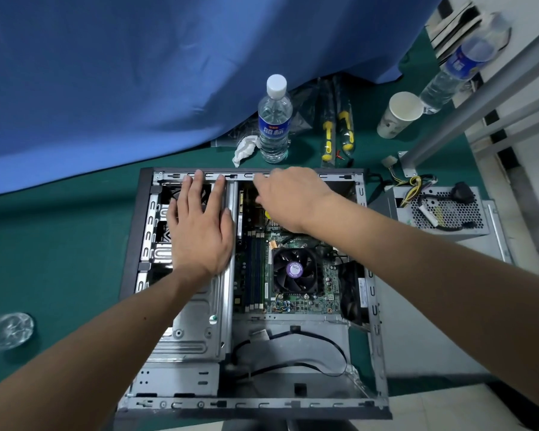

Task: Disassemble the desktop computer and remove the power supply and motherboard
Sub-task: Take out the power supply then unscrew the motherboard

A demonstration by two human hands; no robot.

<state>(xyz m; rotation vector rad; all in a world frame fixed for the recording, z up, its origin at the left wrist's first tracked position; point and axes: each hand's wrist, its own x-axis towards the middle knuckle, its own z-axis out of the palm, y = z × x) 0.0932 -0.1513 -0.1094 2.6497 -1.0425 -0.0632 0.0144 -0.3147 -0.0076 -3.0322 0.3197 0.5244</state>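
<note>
Motherboard, a green circuit board crowded with slots and small parts, lies flat in the floor of the open grey steel desktop case, which rests on its side on the green table cover, so the board faces up and can be reached from above. At its middle sits a black cooling fan with a purple round label, and to the left of that run the long blue and black memory slots. The boxy silver power supply with a perforated top and a bundle of yellow and black wires already stands outside the case, just beside its right wall, so that half of the task looks done and the board is what remains. The left hand lies flat with straight, spread fingers on the metal drive cage in the case's far left part, fingertips reaching the far rail; it seems to steady the case and grasps nothing. The right hand reaches in over the far end of the board with its fingers bent down toward the board's far edge, perhaps working at a connector or screw; whether they pinch anything cannot be told, since the back of the hand hides the tips. Two yellow-handled screwdrivers in clear packs lie on the table beyond the case, near a clear water bottle with a blue label, within easy reach for the board's screws.
</note>
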